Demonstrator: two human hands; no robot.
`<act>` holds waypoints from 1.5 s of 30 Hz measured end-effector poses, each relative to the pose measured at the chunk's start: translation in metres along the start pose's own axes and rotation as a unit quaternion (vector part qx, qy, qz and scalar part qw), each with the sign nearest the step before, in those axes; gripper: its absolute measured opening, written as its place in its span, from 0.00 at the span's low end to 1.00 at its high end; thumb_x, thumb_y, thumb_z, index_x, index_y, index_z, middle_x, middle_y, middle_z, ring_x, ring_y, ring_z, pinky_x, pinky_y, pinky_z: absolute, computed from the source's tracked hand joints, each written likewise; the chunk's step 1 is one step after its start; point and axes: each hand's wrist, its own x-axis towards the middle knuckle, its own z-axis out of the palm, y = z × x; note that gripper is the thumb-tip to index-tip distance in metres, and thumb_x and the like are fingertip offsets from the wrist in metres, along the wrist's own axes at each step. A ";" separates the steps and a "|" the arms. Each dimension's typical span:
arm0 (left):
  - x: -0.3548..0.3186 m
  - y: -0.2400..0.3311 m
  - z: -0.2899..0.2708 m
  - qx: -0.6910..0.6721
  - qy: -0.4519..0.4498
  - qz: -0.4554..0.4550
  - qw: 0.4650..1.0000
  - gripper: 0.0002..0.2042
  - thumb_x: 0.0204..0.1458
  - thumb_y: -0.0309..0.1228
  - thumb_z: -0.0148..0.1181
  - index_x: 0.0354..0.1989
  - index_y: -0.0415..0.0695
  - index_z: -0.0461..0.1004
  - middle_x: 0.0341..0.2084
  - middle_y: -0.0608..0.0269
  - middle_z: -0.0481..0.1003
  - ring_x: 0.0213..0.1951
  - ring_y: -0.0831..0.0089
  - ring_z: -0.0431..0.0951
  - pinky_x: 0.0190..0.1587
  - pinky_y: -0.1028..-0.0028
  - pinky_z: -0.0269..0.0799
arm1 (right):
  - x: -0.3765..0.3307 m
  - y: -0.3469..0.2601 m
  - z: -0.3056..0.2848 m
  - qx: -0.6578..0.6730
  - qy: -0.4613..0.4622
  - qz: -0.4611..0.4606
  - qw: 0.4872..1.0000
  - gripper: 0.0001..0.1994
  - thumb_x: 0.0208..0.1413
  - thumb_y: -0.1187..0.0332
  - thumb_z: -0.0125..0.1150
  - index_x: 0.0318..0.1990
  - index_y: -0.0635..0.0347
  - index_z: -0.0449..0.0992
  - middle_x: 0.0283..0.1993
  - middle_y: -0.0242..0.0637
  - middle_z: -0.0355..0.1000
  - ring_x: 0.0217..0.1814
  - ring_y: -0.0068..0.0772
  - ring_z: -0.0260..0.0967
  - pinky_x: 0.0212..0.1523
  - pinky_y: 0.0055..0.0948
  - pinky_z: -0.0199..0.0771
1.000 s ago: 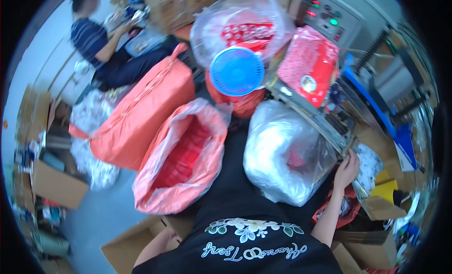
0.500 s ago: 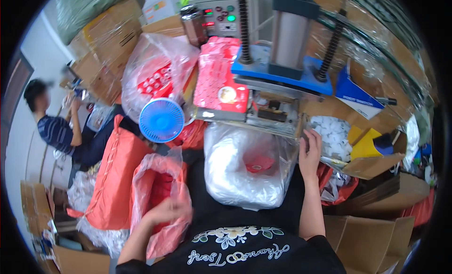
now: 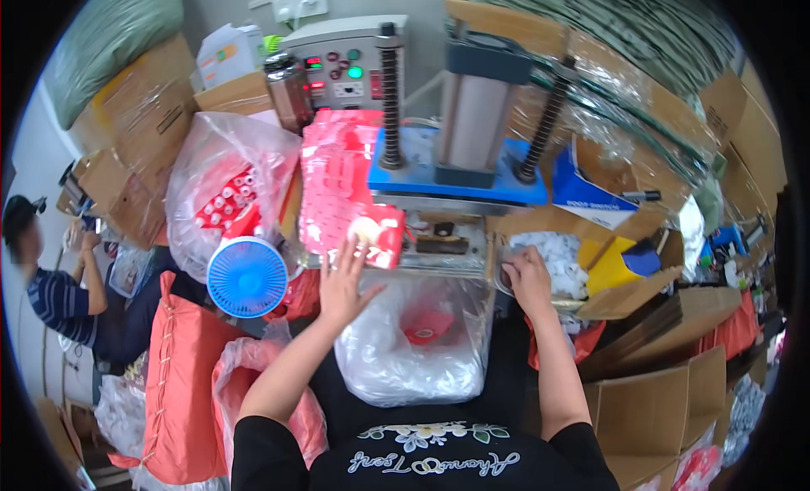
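Observation:
My left hand [image 3: 342, 282] reaches forward with its fingers spread, over the near edge of a red printed plastic sheet [image 3: 344, 166] beside the press. A pale round spot on that sheet lies just beyond the fingertips. My right hand [image 3: 528, 278] is at the right front corner of the press [image 3: 447, 246], its fingers bent together and pointing down; whatever they hold, if anything, is hidden. Close to it lie many small white pieces [image 3: 553, 259] in a cardboard box. Between my forearms, a clear plastic bag [image 3: 405, 356] rests on my lap with a red piece [image 3: 429, 324] inside.
A blue fan [image 3: 247, 277] stands left of the sheet, before a clear bag of red-and-white parts [image 3: 228, 200]. Red sacks [image 3: 190, 381] crowd my left side. A control box [image 3: 346, 65] stands behind. Open cartons [image 3: 641, 415] are at the right. Another person [image 3: 63, 305] sits far left.
My left hand has gone from the open red bag on the left up to the red sheet. My right hand's fingers have curled in by the press corner. The view has shifted.

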 end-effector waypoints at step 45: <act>0.054 0.098 0.012 -0.741 -0.112 -0.394 0.532 0.12 0.54 0.31 0.64 0.35 0.30 0.77 0.28 0.54 0.80 0.26 0.71 0.80 0.29 0.73 0.76 | 0.017 -0.005 -0.033 0.081 0.013 0.113 0.990 0.11 0.55 0.68 0.61 0.44 0.62 0.78 0.40 0.43 0.74 0.37 0.40 0.74 0.40 0.33 0.73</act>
